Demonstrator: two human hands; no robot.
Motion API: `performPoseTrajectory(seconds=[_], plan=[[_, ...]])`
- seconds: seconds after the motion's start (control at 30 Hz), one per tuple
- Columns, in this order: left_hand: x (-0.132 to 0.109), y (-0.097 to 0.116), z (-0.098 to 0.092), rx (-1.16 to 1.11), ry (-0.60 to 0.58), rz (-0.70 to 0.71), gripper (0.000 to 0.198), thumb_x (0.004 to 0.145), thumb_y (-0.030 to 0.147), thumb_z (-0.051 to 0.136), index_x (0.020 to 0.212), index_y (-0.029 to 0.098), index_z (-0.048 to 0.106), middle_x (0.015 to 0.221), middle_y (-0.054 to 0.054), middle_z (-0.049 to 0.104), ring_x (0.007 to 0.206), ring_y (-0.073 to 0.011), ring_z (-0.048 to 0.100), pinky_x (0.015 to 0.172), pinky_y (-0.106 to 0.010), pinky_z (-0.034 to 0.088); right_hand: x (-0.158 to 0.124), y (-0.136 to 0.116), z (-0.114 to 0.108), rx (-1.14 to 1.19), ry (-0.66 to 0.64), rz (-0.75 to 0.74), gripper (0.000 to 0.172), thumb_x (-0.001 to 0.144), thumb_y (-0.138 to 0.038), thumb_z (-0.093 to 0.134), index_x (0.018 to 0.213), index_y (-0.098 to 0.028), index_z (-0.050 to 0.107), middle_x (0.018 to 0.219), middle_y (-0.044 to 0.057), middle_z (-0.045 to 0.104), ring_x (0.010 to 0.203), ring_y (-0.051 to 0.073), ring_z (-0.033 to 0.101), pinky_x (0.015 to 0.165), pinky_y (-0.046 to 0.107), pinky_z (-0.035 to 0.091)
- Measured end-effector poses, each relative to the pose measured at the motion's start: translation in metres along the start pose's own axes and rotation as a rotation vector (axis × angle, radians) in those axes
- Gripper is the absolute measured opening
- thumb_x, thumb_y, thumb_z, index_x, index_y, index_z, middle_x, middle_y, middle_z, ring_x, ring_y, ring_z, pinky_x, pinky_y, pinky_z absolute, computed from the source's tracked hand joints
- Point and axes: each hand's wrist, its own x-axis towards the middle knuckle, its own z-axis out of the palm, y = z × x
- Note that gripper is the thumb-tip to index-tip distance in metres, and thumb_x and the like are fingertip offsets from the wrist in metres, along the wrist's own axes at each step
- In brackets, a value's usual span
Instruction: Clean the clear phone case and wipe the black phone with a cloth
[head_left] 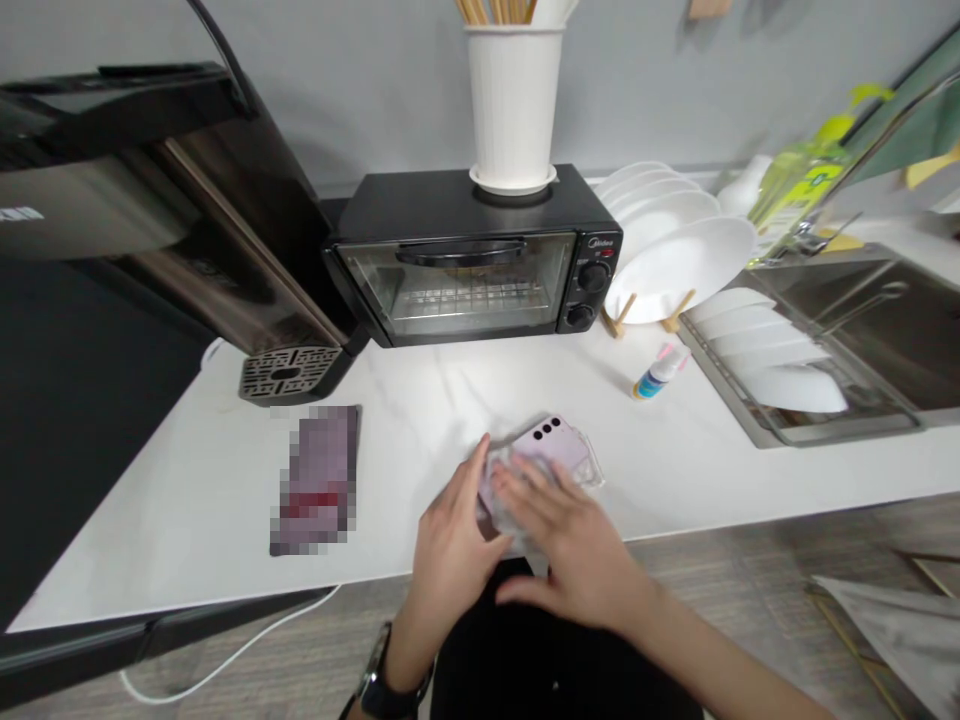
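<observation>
A pale pink phone [553, 447] lies back-up near the front edge of the white counter [420, 400], inside or beside a clear soft case [586, 468]. My left hand [450, 545] grips the phone's left side, fingers curled round its edge. My right hand [570, 545] lies over the phone's lower part with the fingers stretched out and pressing down on it. A dark watch [386, 685] is on my left wrist.
A black toaster oven [469, 260] with a white utensil holder [514, 95] on top stands at the back. A coffee machine [187, 220] stands left, a blurred flat object [315, 478] front left. Right: white plates in a rack [675, 250], a small spray bottle [660, 370], a sink [862, 330].
</observation>
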Motion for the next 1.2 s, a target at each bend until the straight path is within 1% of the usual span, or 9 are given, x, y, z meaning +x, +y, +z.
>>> performPoseTrajectory(seconds=[0.1,0.2,0.33,0.43,0.63,0.8,0.9,1.03,1.2], plan=[[0.000,-0.001,0.000,0.011,0.000,0.009,0.088,0.089,0.022,0.070,0.164,0.028,0.025,0.152,-0.009,0.059,0.136,-0.0254,0.062,0.111,-0.040,0.054,0.000,-0.002,-0.001,-0.067,0.060,0.097,0.096,0.098,-0.073,0.049,0.165,-0.009,0.027,0.166,0.020,0.037,0.159,0.037,0.025,0.125,0.062,0.031],[-0.001,-0.001,0.000,0.017,0.003,0.031,0.085,0.090,0.018,0.066,0.164,0.027,0.026,0.151,-0.010,0.060,0.134,-0.0243,0.064,0.110,-0.039,0.055,-0.002,-0.003,-0.002,0.001,-0.034,-0.062,0.097,0.096,-0.078,0.047,0.164,-0.011,0.030,0.166,0.016,0.040,0.157,0.032,0.031,0.127,0.055,0.031],[-0.001,0.000,0.000,0.033,0.007,0.022,0.091,0.086,0.021,0.071,0.165,0.027,0.025,0.152,-0.010,0.060,0.135,-0.0259,0.063,0.111,-0.041,0.055,-0.004,-0.003,-0.001,-0.076,0.042,0.111,0.100,0.097,-0.074,0.050,0.166,-0.007,0.022,0.169,0.020,0.032,0.160,0.035,0.023,0.125,0.059,0.032],[-0.001,0.001,0.001,0.039,0.017,0.028,0.085,0.088,0.014,0.063,0.164,0.027,0.026,0.151,-0.009,0.060,0.133,-0.0240,0.064,0.110,-0.039,0.055,-0.004,-0.006,0.003,0.018,-0.059,-0.066,0.106,0.093,-0.080,0.049,0.167,-0.009,0.021,0.169,0.017,0.034,0.160,0.031,0.024,0.125,0.053,0.035],[-0.003,-0.001,0.003,0.065,0.012,0.047,0.081,0.092,0.014,0.057,0.165,0.025,0.024,0.152,-0.010,0.059,0.135,-0.0239,0.063,0.111,-0.039,0.055,-0.003,-0.004,0.003,0.039,-0.062,-0.060,0.112,0.089,-0.085,0.049,0.166,-0.008,0.021,0.169,0.018,0.034,0.160,0.032,0.023,0.128,0.053,0.031],[-0.002,-0.002,0.003,0.090,0.017,0.055,0.084,0.091,0.023,0.066,0.164,0.024,0.026,0.152,-0.011,0.060,0.134,-0.0272,0.064,0.111,-0.041,0.055,-0.003,-0.001,-0.003,-0.019,-0.030,0.036,0.110,0.091,-0.083,0.050,0.167,-0.008,0.020,0.169,0.020,0.031,0.159,0.033,0.027,0.127,0.055,0.031],[-0.002,-0.002,0.004,0.107,0.017,0.075,0.074,0.097,0.018,0.054,0.165,0.025,0.026,0.152,-0.010,0.059,0.135,-0.0250,0.063,0.111,-0.039,0.055,-0.004,0.000,-0.004,0.036,-0.089,-0.110,0.107,0.093,-0.084,0.043,0.166,-0.008,0.023,0.169,0.015,0.034,0.159,0.027,0.027,0.129,0.048,0.030],[-0.003,-0.002,0.004,0.130,0.020,0.062,0.084,0.093,0.034,0.069,0.165,0.023,0.026,0.150,-0.013,0.061,0.134,-0.0294,0.064,0.109,-0.042,0.057,-0.003,0.004,-0.003,-0.061,-0.012,0.077,0.101,0.097,-0.073,0.051,0.165,-0.004,0.023,0.170,0.020,0.029,0.161,0.032,0.021,0.128,0.055,0.029],[-0.004,-0.003,0.004,0.141,0.022,0.088,0.076,0.098,0.031,0.062,0.165,0.023,0.026,0.152,-0.013,0.059,0.133,-0.0272,0.064,0.110,-0.040,0.056,0.000,0.004,-0.003,0.012,-0.075,-0.062,0.098,0.097,-0.072,0.054,0.165,-0.008,0.025,0.169,0.016,0.033,0.160,0.027,0.025,0.129,0.047,0.029]])
